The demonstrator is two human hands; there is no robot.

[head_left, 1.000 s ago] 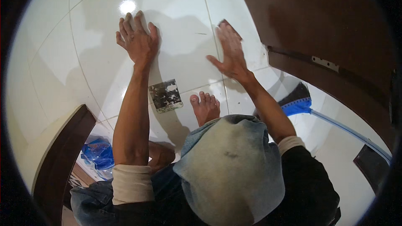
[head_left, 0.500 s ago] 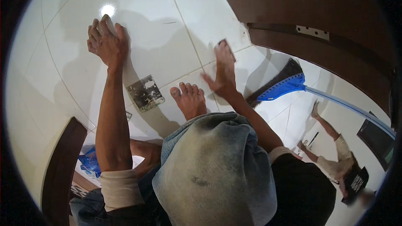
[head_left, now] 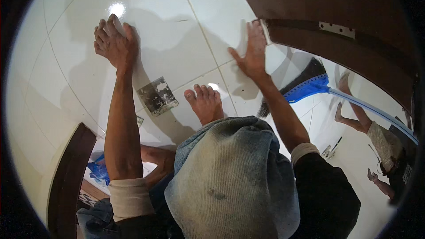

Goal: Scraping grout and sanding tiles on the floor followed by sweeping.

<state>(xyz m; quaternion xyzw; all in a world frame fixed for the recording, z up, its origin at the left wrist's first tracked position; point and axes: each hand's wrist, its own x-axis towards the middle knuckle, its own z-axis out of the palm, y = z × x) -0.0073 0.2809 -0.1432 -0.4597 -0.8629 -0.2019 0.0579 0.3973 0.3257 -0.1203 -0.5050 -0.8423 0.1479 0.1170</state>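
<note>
My left hand (head_left: 116, 46) rests on the white tiled floor (head_left: 164, 40), its fingers apart and slightly bent, holding nothing. Out to the right, my right hand (head_left: 254, 57) lies with fingers stretched forward and the thumb apart. Its fingertips are at the corner of a dark brown wooden panel (head_left: 301, 37). A thin dark edge shows at those fingertips; what it belongs to is mostly hidden under the hand. Between my arms a square metal plate (head_left: 157, 96), stained black and white, lies on the tiles beside my bare foot (head_left: 206, 102).
A broom (head_left: 305, 88) with a blue head, dark bristles and a pale blue handle lies right of my right forearm. Another person (head_left: 383, 146) is at the far right. Dark wood (head_left: 71, 168) and blue plastic (head_left: 99, 168) are at lower left. Dark crumbs (head_left: 241, 92) dot the tiles.
My right hand has moved forward and to the right, up to the brown panel's corner. My left hand stays in place. The other person has shifted position.
</note>
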